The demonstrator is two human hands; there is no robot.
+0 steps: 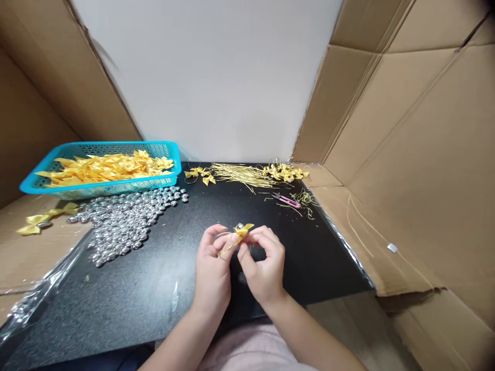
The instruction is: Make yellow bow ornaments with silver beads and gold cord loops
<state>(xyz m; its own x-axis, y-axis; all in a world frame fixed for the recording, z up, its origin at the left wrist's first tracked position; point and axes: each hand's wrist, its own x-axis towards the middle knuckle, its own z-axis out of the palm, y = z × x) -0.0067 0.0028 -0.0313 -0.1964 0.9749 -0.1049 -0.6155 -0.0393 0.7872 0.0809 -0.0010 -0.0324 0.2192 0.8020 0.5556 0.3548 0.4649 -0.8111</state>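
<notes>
Over the middle of the black table, my left hand [214,257] and my right hand [266,260] meet around a small yellow ribbon bow [243,230]. A silver bell-like bead [238,226] shows at the top of the bow. Fingers of both hands are closed in a pinch on it, side by side. A strand of gold cord [226,249] sticks out over my left thumb. The inner fingertips partly hide the bow's lower side, so how the cord is fastened there cannot be made out.
Many yellow ribbon bows fill a turquoise basket [176,159] at back left. Silver beads [119,221] lie before it, with loose ribbon [34,224] further left. Cut gold cords [243,175], finished bows [286,171] and pink thread snips [286,200] lie at the back. Cardboard walls [425,154] flank the table.
</notes>
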